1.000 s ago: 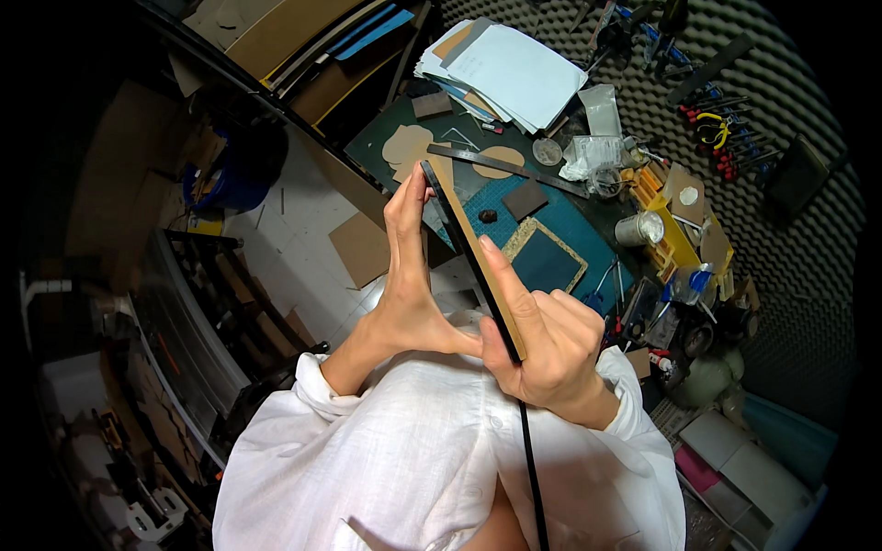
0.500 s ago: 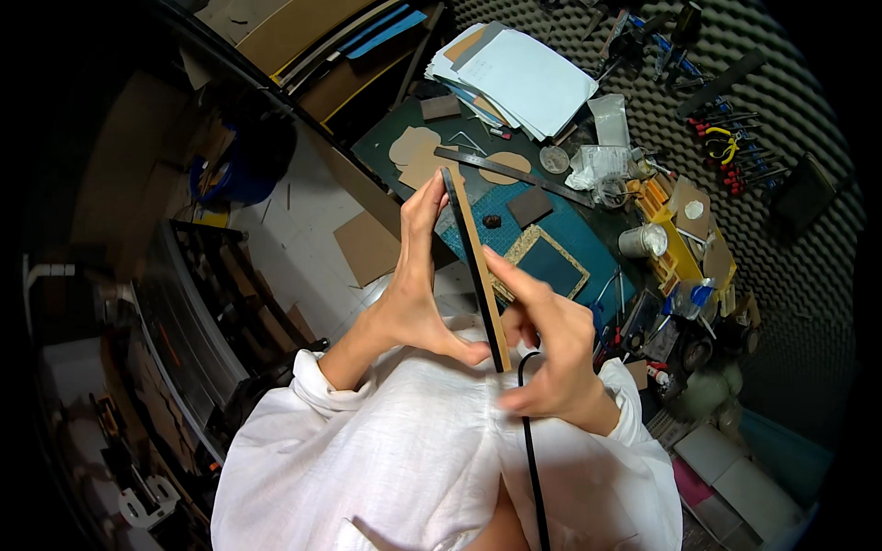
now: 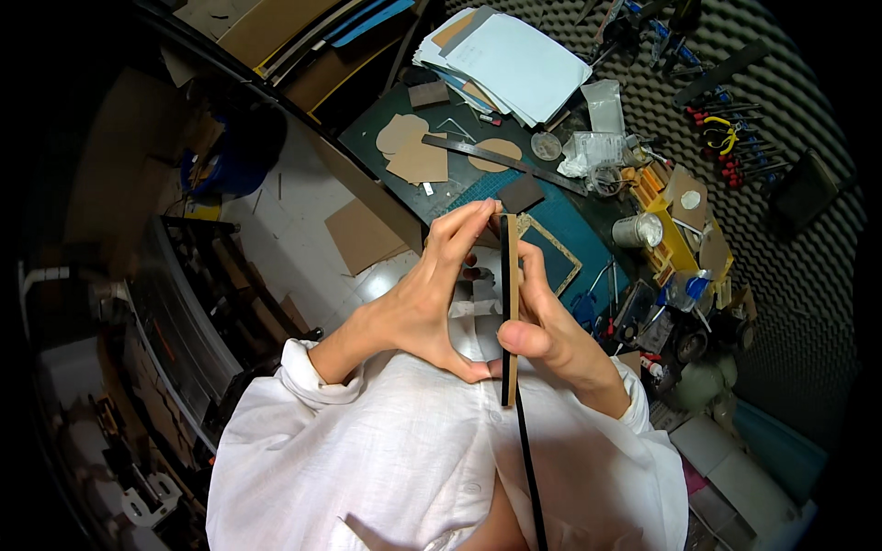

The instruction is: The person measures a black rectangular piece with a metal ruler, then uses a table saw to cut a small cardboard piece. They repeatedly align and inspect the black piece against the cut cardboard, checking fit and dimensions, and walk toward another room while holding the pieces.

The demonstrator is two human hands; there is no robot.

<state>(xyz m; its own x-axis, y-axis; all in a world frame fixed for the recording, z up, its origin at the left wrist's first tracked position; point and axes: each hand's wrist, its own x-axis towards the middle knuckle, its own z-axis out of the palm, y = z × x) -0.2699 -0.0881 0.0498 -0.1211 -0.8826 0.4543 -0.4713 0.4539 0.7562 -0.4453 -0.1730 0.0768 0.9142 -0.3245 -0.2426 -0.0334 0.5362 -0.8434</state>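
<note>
A thin flat panel (image 3: 512,303), one layer black and the other tan, is seen edge-on in front of my shirt. My left hand (image 3: 418,308) curves around its black side, fingertips at the far end and thumb low against it. From the tan side my right hand (image 3: 565,335) grips it, its thumb pressed across the long edge and its fingers partly hidden behind. The panel's broad faces cannot be seen. A black strap or cord (image 3: 530,468) hangs just below the panel.
Beyond my hands, a dark worktable holds a teal cutting mat (image 3: 588,248), a chipboard-edged frame (image 3: 574,268), a steel ruler (image 3: 505,163), cut card pieces (image 3: 418,165) and stacked paper (image 3: 519,73). Jars, a yellow bin (image 3: 694,246) and pliers (image 3: 723,136) crowd the right side.
The panel has turned from slanting to nearly straight away from me and shifted right. My right thumb has come up onto its edge, and my left fingers have moved rightward with it.
</note>
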